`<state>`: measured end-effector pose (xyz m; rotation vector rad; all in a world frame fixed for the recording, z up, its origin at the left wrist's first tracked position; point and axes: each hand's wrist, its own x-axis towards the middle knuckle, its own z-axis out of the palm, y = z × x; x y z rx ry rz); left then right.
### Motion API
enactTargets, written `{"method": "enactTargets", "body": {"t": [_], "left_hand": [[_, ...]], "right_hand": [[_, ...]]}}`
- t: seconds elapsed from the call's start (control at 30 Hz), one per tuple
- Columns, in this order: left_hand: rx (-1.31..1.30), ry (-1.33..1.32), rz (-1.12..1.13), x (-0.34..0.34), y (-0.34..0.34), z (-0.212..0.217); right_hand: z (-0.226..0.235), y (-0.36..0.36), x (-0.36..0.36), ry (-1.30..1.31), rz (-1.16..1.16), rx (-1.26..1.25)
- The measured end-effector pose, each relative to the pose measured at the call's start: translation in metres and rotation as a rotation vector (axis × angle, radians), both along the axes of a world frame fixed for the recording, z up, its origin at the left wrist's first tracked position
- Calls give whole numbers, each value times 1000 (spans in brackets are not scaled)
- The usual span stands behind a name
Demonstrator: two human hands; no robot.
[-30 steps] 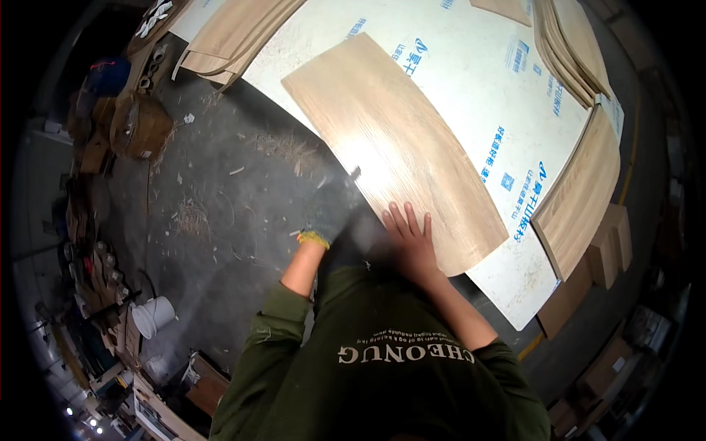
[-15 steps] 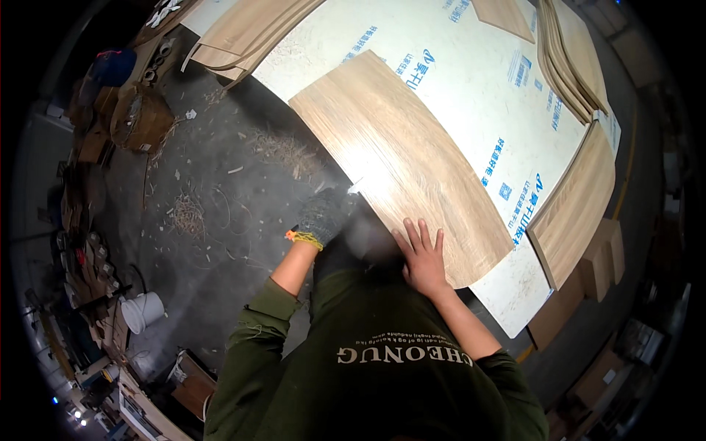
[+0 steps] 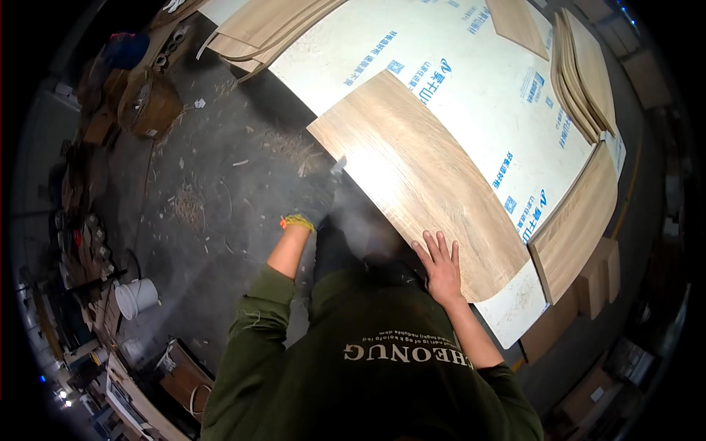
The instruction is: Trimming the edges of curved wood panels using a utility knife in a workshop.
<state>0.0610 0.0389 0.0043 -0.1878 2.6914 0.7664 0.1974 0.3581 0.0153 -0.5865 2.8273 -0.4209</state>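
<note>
The wood-grain panel lay slantwise across the centre of the frame, its curved long edge toward the upper right, on a white sheet with blue print. At the lower right of the panel, the bare right hand rested flat near its edge, fingers spread and gripping nothing. The left hand, well apart from it at the centre left, wore a dark glove with a yellow cuff; it was blurred, so I could not tell whether it was closed on the small grey piece beside the panel's left edge. Stacked curved boards sat at the upper left, more boards at the upper right, and a white bucket stood on the floor at the lower left
</note>
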Motion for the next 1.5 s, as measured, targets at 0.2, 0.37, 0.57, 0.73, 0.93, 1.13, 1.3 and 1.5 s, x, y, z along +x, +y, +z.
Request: {"method": "enactTargets", "body": {"t": [0.2,0.37,0.57,0.73,0.93,1.13,1.3,1.5], "left_hand": [[-45,56,33,-19,-14,13],[-6,107,70,-30,-34,-7],[-105,216,258,-51,-65,-39],[89,192,315,-38,-80,-76],[3,196,-147,-54,-22,3],[-224,475,-11,-58,-97,-86],[142,39,332,1,-81,-84],[140,-71,279,105,-74,-63]], "right_hand": [[1,0,-1,-12,-22,-27],[4,-1,-1,-29,-16,-19],[5,-9,-4,-59,-34,31],[-1,-50,-45,-17,11,22],[-6,-95,-107,81,78,10],[-6,-129,-122,113,175,-33],[-15,-155,-151,153,208,-81],[-20,-211,-211,224,259,-66]]}}
